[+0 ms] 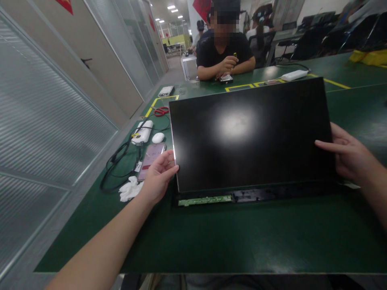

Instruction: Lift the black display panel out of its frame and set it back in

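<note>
A large black display panel is tilted up between my two hands, its glossy face toward me with a bright reflection on it. My left hand pinches its left edge, thumb on the front. At the right edge, my right hand grips it with the thumb on the front and the other fingers behind. Under the panel's lower edge lies a black frame carrying a green circuit board strip. Whatever is behind the panel stays hidden.
Left of the panel lie a phone, crumpled tissue, a white mouse, a white box-shaped device, black cables and red-handled pliers. Across the green table, a person works on a small device.
</note>
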Action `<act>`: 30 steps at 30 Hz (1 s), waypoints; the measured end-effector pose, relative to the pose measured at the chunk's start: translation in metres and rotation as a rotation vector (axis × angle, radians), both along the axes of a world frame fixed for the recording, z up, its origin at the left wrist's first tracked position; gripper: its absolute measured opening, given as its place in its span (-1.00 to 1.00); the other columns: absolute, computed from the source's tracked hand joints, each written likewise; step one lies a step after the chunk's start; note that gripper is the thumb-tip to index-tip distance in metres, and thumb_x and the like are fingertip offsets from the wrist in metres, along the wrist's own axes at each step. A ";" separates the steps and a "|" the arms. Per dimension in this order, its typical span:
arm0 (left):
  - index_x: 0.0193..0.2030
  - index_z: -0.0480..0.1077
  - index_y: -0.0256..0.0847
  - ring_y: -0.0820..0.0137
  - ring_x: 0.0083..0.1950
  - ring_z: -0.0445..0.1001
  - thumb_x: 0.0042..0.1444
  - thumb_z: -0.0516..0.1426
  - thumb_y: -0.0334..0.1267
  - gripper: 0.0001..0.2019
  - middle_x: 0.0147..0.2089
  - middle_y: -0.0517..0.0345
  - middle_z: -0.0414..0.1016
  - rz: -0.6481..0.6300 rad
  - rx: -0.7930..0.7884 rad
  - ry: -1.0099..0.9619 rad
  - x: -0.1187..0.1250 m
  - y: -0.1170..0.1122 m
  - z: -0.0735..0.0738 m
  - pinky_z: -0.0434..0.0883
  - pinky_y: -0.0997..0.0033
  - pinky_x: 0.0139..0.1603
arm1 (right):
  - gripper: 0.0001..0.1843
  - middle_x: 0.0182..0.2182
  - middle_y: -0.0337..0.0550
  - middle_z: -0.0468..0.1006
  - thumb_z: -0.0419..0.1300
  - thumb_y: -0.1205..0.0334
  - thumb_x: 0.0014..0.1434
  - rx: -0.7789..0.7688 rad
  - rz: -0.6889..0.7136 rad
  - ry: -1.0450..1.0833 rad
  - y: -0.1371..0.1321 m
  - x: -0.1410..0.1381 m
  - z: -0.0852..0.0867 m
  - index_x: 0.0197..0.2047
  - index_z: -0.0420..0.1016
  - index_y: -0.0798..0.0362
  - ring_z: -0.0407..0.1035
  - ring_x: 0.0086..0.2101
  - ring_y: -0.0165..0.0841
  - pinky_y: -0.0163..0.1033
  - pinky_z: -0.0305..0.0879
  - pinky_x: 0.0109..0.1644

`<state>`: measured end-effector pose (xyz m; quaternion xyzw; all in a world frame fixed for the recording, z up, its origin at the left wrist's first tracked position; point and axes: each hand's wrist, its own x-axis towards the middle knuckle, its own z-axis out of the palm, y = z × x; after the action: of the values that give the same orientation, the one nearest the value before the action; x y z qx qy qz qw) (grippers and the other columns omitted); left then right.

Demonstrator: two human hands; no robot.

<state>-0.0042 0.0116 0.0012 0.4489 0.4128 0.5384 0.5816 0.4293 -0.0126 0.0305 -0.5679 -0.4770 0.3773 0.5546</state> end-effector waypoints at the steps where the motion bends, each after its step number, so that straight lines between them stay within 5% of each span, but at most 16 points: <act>1: -0.05 0.48 -0.12 0.42 -0.13 0.55 -0.10 0.36 -0.47 -0.56 -0.14 0.21 0.59 -0.006 -0.004 0.003 0.000 0.000 0.000 0.46 0.45 -0.04 | -0.42 -0.05 -0.35 0.25 0.04 0.36 -0.23 0.004 0.006 -0.009 0.000 -0.002 0.001 -0.08 0.21 -0.25 0.18 -0.14 -0.35 -0.21 0.16 -0.15; 12: -0.07 0.48 -0.11 0.40 -0.14 0.53 -0.09 0.35 -0.45 -0.60 -0.19 0.20 0.57 -0.030 -0.018 0.039 0.001 0.003 -0.001 0.45 0.44 -0.05 | -0.49 -0.18 -0.28 0.37 0.07 0.37 -0.27 -0.134 -0.082 -0.007 0.006 0.016 -0.015 -0.17 0.28 -0.23 0.31 -0.32 -0.35 -0.19 0.26 -0.28; 30: -0.08 0.38 -0.12 0.39 -0.14 0.47 -0.10 0.31 -0.46 -0.58 -0.17 0.19 0.51 -0.046 0.003 0.094 0.002 0.002 -0.002 0.37 0.42 -0.03 | -0.46 -0.23 -0.27 0.39 0.17 0.33 -0.35 -0.100 -0.110 -0.046 0.006 0.014 -0.017 -0.19 0.28 -0.19 0.30 -0.32 -0.35 -0.21 0.27 -0.31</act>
<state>-0.0017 0.0133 -0.0005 0.4840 0.4283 0.5036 0.5732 0.4430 -0.0064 0.0138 -0.6288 -0.4382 0.3567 0.5342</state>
